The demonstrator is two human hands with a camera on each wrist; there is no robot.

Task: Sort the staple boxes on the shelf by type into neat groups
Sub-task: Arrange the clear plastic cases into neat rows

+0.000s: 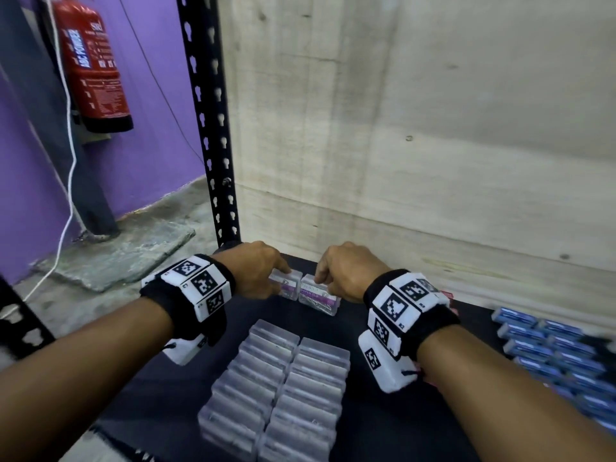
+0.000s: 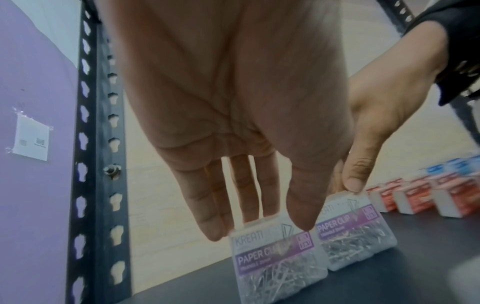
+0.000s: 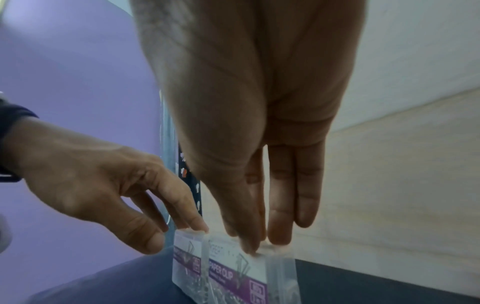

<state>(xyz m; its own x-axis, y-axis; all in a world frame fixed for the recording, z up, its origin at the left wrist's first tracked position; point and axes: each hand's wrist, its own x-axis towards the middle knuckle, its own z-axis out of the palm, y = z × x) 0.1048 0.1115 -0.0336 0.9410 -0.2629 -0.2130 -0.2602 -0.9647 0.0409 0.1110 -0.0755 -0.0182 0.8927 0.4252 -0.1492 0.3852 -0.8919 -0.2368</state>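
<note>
Two clear paper clip boxes with purple labels stand side by side at the back left of the dark shelf. My left hand pinches the top of the left box between thumb and fingers; in the left wrist view the hand comes down on this box. My right hand pinches the top edge of the right box. The right wrist view has that hand with its thumb in front of the box and its fingers behind it. Both boxes rest on the shelf.
Two tight rows of clear plastic boxes lie in front of the hands. Blue boxes fill the shelf's right side, red boxes stand along the back. A black slotted post and the wooden back panel bound the corner.
</note>
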